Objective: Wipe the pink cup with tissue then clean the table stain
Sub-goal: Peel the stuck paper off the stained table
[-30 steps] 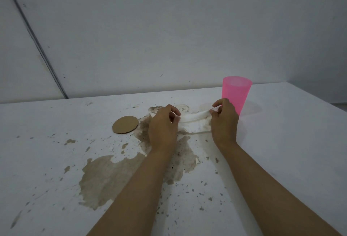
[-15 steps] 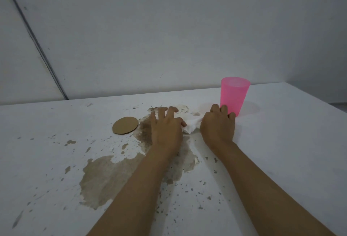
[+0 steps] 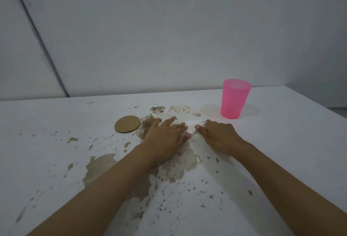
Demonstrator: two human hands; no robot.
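Note:
A pink plastic cup (image 3: 234, 98) stands upright on the white table (image 3: 281, 151), to the right of my hands and apart from them. A white tissue (image 3: 191, 127) lies flat on the table between my hands, mostly covered by them. My left hand (image 3: 165, 138) presses on its left part with straight, spread fingers. My right hand (image 3: 217, 135) lies flat on its right part, fingers pointing left. A large brown stain (image 3: 105, 168) spreads over the table from under my left hand toward the near left, with many small splatters around it.
A round brown cardboard coaster (image 3: 127, 124) lies just left of my left hand. A grey wall (image 3: 169, 29) rises behind the table's far edge. The table's right edge runs past the cup.
A second ago both hands pinched the tissue stretched above the table. They lowered it and flattened out, and both palms now press it down a little nearer to me.

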